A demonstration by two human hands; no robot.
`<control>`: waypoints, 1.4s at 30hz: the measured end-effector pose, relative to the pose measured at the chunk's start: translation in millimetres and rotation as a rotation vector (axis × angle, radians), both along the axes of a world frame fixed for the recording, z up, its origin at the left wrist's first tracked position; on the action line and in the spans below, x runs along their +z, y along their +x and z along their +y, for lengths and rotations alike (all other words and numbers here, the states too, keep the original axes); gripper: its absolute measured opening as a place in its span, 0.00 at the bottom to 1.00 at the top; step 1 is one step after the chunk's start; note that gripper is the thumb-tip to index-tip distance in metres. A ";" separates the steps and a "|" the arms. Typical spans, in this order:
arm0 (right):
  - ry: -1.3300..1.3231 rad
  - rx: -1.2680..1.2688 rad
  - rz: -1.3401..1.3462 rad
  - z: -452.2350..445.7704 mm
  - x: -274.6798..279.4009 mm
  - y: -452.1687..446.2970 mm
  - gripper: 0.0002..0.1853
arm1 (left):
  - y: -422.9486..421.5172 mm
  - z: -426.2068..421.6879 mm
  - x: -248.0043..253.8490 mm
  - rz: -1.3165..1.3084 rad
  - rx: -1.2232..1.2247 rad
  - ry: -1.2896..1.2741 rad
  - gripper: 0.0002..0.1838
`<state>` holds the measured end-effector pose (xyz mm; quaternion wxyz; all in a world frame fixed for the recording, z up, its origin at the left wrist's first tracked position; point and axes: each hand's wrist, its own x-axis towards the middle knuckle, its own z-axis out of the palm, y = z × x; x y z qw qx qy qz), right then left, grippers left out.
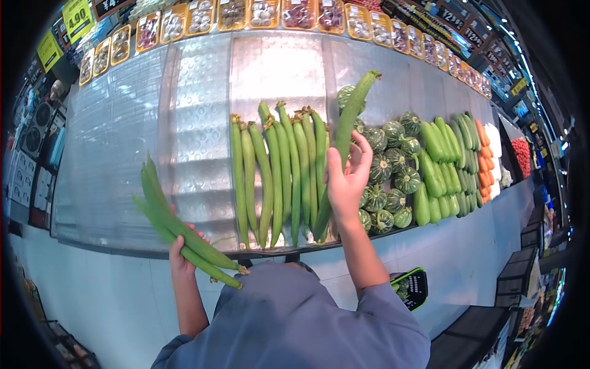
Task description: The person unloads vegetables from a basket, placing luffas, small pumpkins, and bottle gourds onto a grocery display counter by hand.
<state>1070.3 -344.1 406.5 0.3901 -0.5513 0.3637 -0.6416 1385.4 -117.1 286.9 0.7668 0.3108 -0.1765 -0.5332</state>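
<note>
My left hand (pixel 182 253) is closed around a small bunch of long green luffas (pixel 212 253), held off the table's front left edge with their stem ends toward my body. My right hand (pixel 348 184) grips one long luffa (pixel 354 111) between thumb and curled fingers. Its stem end points up and away, and its lower part runs down beside the row. That row of luffas (pixel 278 178) lies side by side on the metal display table (pixel 200 147), mostly with stem ends at the far side.
Right of the luffas sit striped round squashes (pixel 393 163), light green gourds (pixel 439 178), cucumbers (pixel 470 160) and carrots (pixel 484 163). Packed trays (pixel 233 13) line the table's back edge. A black and green basket (pixel 410 288) is below on the floor.
</note>
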 end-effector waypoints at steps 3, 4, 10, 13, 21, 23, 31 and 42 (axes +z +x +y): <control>-0.025 -0.055 0.104 -8.6 -9.6 4.2 0.29 | 2.3 2.9 -3.4 0.014 0.006 0.027 0.54; -0.022 -0.033 0.094 -9.8 -14.4 11.7 0.29 | 3.3 3.3 -2.2 0.004 0.028 0.030 0.54; 0.178 0.271 -0.085 -26.9 -59.6 56.6 0.36 | 11.5 11.4 -3.6 -0.006 0.003 -0.039 0.54; 0.306 0.475 -0.262 -28.8 -88.9 82.7 0.33 | 19.6 20.7 -7.0 -0.002 0.024 -0.031 0.53; 0.508 0.485 -0.273 -52.5 -187.5 138.0 0.25 | 39.8 47.3 -9.1 -0.023 0.075 -0.019 0.54; 0.459 0.460 -0.223 -56.1 -197.3 142.0 0.24 | 42.2 51.3 -9.2 -0.023 0.088 -0.016 0.54; -0.159 -0.181 0.713 -38.4 -189.0 153.7 0.28 | 47.1 57.9 -12.7 -0.002 0.108 0.003 0.53; -0.215 -0.107 0.811 -50.4 -192.2 140.8 0.28 | 51.0 52.9 -13.8 -0.009 0.081 0.035 0.54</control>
